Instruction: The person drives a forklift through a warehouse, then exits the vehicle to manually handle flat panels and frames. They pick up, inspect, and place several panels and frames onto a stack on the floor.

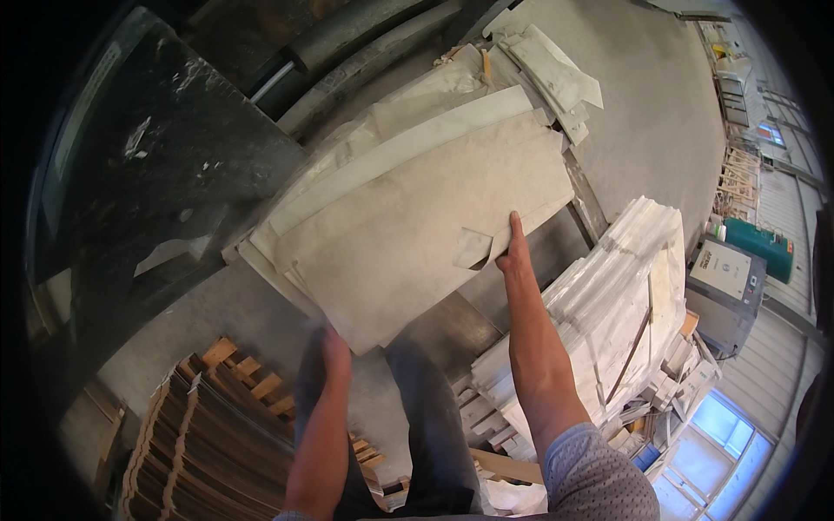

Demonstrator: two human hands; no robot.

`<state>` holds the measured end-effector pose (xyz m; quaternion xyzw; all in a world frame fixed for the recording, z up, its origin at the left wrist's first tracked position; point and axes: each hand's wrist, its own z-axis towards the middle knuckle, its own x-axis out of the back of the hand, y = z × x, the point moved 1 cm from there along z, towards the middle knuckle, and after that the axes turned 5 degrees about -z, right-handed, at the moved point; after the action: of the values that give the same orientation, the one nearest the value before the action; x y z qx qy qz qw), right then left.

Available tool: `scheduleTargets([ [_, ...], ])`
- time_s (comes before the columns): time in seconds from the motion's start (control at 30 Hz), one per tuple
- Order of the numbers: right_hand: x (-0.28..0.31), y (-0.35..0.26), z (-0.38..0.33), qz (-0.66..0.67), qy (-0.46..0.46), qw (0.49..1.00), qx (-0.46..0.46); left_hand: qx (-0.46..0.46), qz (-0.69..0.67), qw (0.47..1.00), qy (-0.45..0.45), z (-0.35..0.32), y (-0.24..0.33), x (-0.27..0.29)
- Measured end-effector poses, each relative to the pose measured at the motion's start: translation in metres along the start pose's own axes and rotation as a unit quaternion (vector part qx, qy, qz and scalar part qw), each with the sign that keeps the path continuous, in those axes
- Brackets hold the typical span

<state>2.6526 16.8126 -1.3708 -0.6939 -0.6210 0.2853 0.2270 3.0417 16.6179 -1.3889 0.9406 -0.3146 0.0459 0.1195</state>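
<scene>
A large, pale, dusty slab [408,217] lies slanting in front of me, over a stack of similar sheets. My right hand [517,250] is closed on its right-hand edge, with the thumb along the face and the other fingers mostly hidden. At the near left corner, my left hand [336,352] holds the slab's edge; it is slightly blurred and its fingertips are hidden. Near my right hand, a small angular broken piece [474,247] shows on the slab by a dark gap. Behind it lie more pale slabs [434,117] with uneven, chipped edges.
A dark, scuffed panel [174,148] stands at left. To the right is a strapped pile of white slabs [599,313]. Lower left are stacked brown sheets [226,434] beside a wooden pallet [248,369]. Farther right stand a grey machine [725,286] and a green tank [760,247].
</scene>
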Motion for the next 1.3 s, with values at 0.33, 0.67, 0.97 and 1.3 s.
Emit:
scheduleTargets([
  [0.33, 0.018, 0.013, -0.003, 0.020, -0.002, 1.000, -0.007, -0.013, -0.154, 0.988, 0.027, -0.036, 0.019, -0.006],
  [0.67, 0.026, 0.026, 0.009, 0.019, -0.013, 1.000, -0.003, -0.014, -0.122, 0.990, 0.069, -0.011, -0.003, -0.007],
  [0.97, 0.024, 0.020, -0.004, -0.018, 0.068, 0.996, -0.046, -0.110, 0.025, 0.992, 0.050, 0.012, -0.020, 0.009],
  [1.3, 0.023, 0.033, -0.021, 0.038, 0.000, 0.999, -0.014, -0.435, 0.153, 0.847, 0.264, -0.049, 0.100, 0.024],
])
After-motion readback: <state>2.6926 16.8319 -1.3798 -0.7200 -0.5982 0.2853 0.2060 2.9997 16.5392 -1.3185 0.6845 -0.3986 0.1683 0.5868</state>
